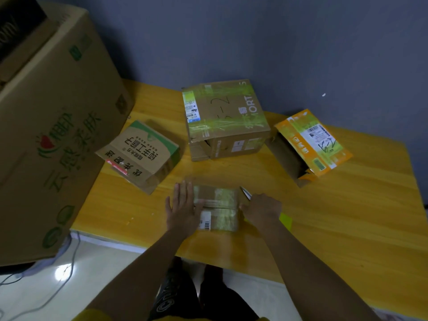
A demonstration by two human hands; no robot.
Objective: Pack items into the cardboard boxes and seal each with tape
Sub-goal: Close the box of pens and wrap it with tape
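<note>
The right hand (261,210) gripped a bladed tool (245,193), fingers curled round it, its tip at the right edge of the small box (217,206). What kind of blade it was could not be told through the blur. The left hand (183,208) lay flat, fingers straight, pressing on the box's left end. The box sat near the table's (347,228) front edge, tape along its seam. This appeared to be the sealing step: cutting the tape. The next move calls for a clean cut, then pressing the end down. Three more boxes (225,119) stood behind.
</note>
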